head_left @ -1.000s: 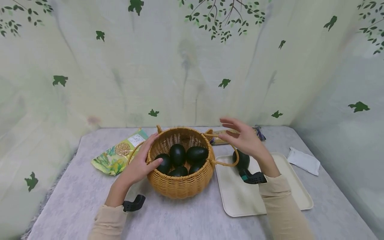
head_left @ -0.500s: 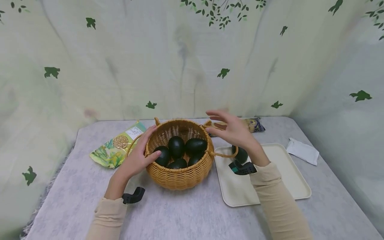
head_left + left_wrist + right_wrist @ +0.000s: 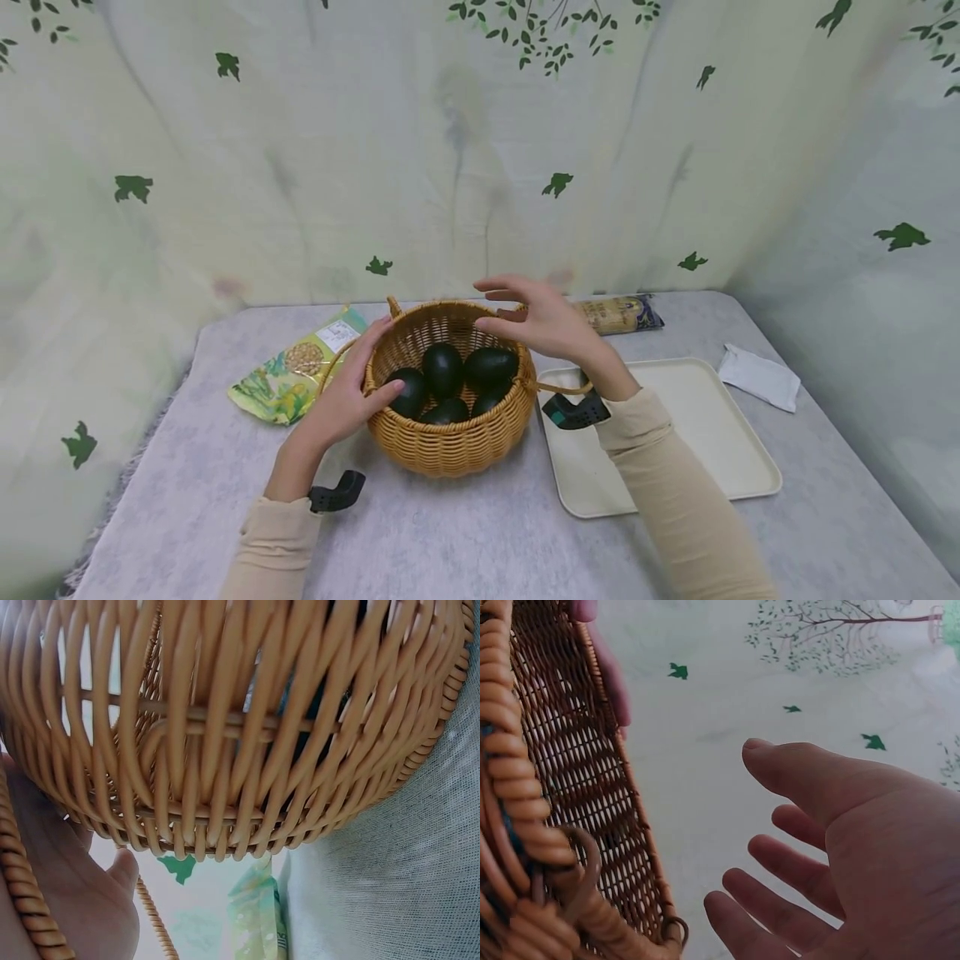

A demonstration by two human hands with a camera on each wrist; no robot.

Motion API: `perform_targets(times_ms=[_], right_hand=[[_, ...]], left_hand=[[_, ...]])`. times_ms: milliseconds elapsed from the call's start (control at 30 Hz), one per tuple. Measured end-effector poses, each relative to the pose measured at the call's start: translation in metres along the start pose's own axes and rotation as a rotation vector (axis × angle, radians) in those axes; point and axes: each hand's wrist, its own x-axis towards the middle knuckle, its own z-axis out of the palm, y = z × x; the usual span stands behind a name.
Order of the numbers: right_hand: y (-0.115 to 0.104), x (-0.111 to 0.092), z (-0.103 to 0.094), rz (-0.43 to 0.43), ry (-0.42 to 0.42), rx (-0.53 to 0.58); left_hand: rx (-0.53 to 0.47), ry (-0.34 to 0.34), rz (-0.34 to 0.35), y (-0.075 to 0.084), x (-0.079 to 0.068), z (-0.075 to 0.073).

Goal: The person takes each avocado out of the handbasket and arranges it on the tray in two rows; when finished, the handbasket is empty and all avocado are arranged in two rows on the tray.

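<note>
A round wicker basket (image 3: 450, 454) stands mid-table with several dark avocados (image 3: 442, 369) inside. At its left side my left hand (image 3: 347, 400) holds the rim, the thumb lapping over the edge and the fingers along the outside. My right hand (image 3: 542, 323) hovers over the basket's right rim, fingers spread and holding nothing. In the right wrist view this right hand (image 3: 885, 832) is apart from the basket wall (image 3: 592, 750). In the left wrist view the wicker side (image 3: 225, 735) fills the upper part, with my left hand (image 3: 82, 892) beside it.
A cream tray (image 3: 705, 425) lies to the right, partly behind my right arm. A white packet (image 3: 759, 377) is beyond it. A patterned long packet (image 3: 622, 315) lies at the back, and a green-yellow bag (image 3: 296, 375) lies left of the basket.
My right hand has moved left, from beside the right handle to over the basket's right rim. Its forearm now covers most of the avocado on the tray. The left hand keeps its place.
</note>
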Motion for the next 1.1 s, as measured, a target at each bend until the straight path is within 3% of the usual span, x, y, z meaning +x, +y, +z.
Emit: perform_targets(times_ms=[467,700,1100], right_hand=[[-0.003,0.033,0.015,-0.026,-0.179,-0.047],[-0.011,0.044,0.024,-0.015,-0.266,-0.084],[-0.019,0.060,0.042,-0.068,-0.378,-0.118]], left_hand=[[-0.072,-0.030,-0.010,0.002,0.006,-0.002],[-0.092,-0.039,-0.023,0.004,0.002,-0.004],[-0.091,-0.053,-0.038,0.000,-0.005,-0.003]])
